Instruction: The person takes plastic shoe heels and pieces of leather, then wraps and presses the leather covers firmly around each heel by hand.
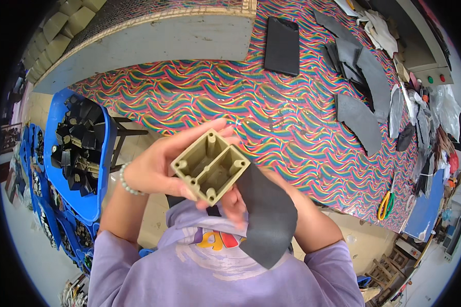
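Note:
My left hand [156, 166] grips an olive-coloured plastic box [213, 162], its thumb along the near side and its fingers behind the far side. The box's hollow side faces up, showing a divider wall and several round screw posts. A curved black sheet piece [271, 215], leather-like, hangs against the box's right side and down in front of my right forearm. My right hand [234, 205] is closed under the box at the sheet's left edge, mostly hidden by both. Both hands are above my lap, at the table's near edge.
More curved black sheets [361, 120] and a black flat tablet-like object [281, 46] lie on the patterned table [189, 97]. Scissors [385, 205] are at its right edge. A blue tub [105, 153] of black-covered pieces stands left. A grey wooden-edged box [189, 41] occupies the far left.

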